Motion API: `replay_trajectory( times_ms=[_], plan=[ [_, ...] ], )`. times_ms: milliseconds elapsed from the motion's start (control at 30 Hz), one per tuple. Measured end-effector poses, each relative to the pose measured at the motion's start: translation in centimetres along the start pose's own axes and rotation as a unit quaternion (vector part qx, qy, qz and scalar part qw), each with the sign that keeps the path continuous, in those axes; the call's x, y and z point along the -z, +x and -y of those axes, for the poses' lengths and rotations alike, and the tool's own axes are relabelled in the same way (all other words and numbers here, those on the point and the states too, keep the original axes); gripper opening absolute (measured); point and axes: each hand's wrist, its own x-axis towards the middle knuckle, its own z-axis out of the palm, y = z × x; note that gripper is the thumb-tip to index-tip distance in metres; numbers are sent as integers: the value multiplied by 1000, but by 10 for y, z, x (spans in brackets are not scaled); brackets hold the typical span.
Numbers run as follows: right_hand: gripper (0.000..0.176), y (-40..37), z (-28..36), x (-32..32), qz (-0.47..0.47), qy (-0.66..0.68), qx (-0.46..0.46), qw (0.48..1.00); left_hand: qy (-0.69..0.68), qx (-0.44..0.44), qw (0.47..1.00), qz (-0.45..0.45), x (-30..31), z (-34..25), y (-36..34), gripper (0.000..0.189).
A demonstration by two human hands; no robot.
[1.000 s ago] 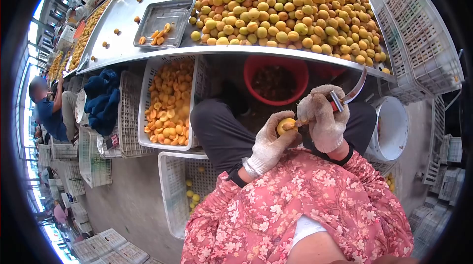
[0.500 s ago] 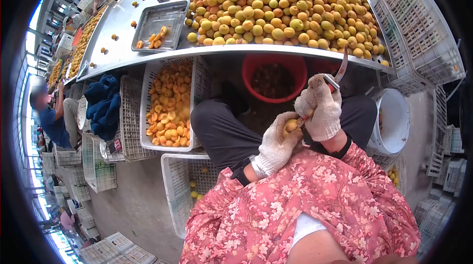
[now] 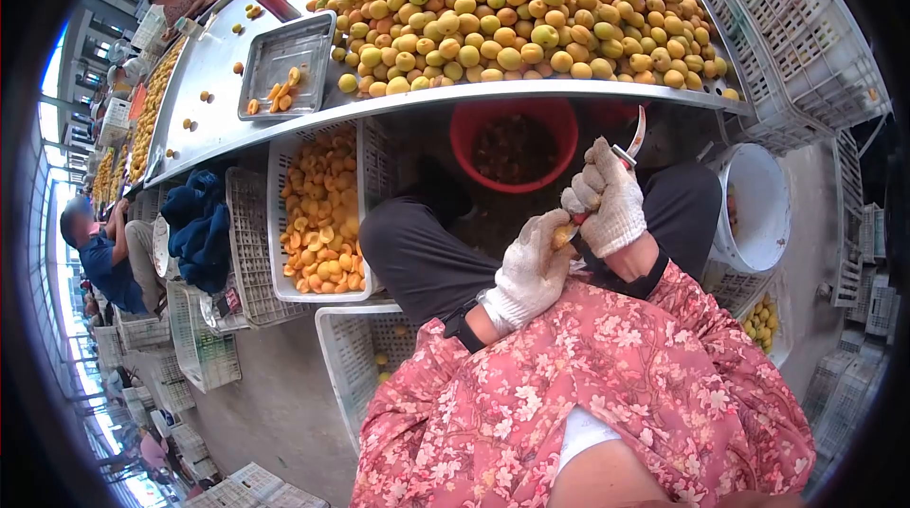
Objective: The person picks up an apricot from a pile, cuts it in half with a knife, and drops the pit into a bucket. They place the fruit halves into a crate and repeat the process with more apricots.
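In a pale knitted glove, my left hand (image 3: pixel 529 271) is closed around an apricot (image 3: pixel 564 236), mostly hidden by the fingers. My right hand (image 3: pixel 609 203), gloved too, grips a curved knife. The knife's hooked blade (image 3: pixel 639 133) points up and away from the fruit, and a bit of its red handle shows by the apricot. Both hands are close together above my lap. Beyond them, under the table edge, stands a red basin (image 3: pixel 458 140) with dark scraps inside.
A large heap of apricots (image 3: pixel 512 25) covers the metal table (image 3: pixel 213 81). A clear tray (image 3: pixel 248 81) there holds a few cut pieces. Left of my knee is a white crate (image 3: pixel 277 214) of apricot halves. A white bucket (image 3: pixel 766 214) stands right. Other people sit along the left.
The view has shifted slightly. My right hand has turned and come closer to my left, the blade now pointing more upright. The fingers cover more of the apricot.
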Motion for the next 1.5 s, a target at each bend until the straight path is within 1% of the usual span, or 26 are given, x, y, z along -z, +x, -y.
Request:
replay_trajectory(
  times_ms=[67,133,167,200,233,267,333,367,400,467,633,833,867,900,1000,1067,1133,1167,1233,1267,1333,1367,1433,1467,1500],
  plan=[
    [25,0,0,3,1,17,-6,1000,20,-3,1000,4,-4,2,0,49],
    [23,-4,2,-2,1,5,18,1000,-40,-20,998,-44,-8,7,2,45],
    [23,-4,4,-4,4,6,19,1000,-39,-23,998,-45,-7,4,4,45],
    [20,-7,4,-4,59,2,35,998,-203,126,971,-25,-5,0,4,42],
    [18,-10,4,-5,114,-1,50,992,-357,268,895,-4,-2,-5,4,39],
    [18,-14,4,-6,115,-1,49,992,-356,269,895,-5,0,-8,5,39],
    [14,-23,3,-10,173,-55,113,977,-453,313,835,11,5,-14,6,34],
    [11,-26,4,-10,193,-57,138,970,-453,315,834,9,7,-15,7,34],
    [11,-27,6,-10,193,-57,135,970,-457,312,833,12,8,-16,8,33],
    [9,-28,9,-10,247,-79,207,943,-460,313,831,15,9,-17,6,32],
    [7,-28,3,-8,234,-64,197,950,-446,314,838,29,8,-17,6,33],
    [7,-29,-2,-7,243,-78,202,945,-436,325,839,26,8,-19,6,32],
    [6,-30,-3,-8,228,-94,203,948,-436,326,838,25,8,-18,5,32],
    [5,-31,-3,-9,213,-110,203,949,-446,332,831,23,6,-18,5,32],
    [4,-31,-9,-6,223,-131,193,947,-457,350,818,18,7,-21,7,32],
    [4,-33,-8,-8,221,-116,182,951,-457,365,811,12,8,-21,7,33],
    [3,-32,-5,-8,219,-140,159,953,-475,363,800,39,7,-18,7,32],
    [3,-32,-6,-9,218,-140,158,953,-476,364,800,39,7,-17,6,32],
    [2,-34,-7,-10,210,-161,132,955,-469,356,806,56,5,-13,6,32],
    [2,-34,-8,-11,208,-162,134,955,-470,356,806,59,4,-12,5,32],
    [3,-34,-10,-12,179,-217,141,949,-418,373,825,70,3,-8,3,33],
    [3,-34,-10,-11,177,-218,140,949,-419,375,824,70,1,-3,2,33],
    [6,-33,-10,-10,161,-209,108,959,-297,321,896,78,-3,6,0,36],
    [7,-32,-10,-11,154,-205,92,962,-298,320,896,78,-3,4,1,36],
    [9,-31,-10,-14,125,-205,95,966,-307,315,894,88,-2,2,1,38]
  ],
)
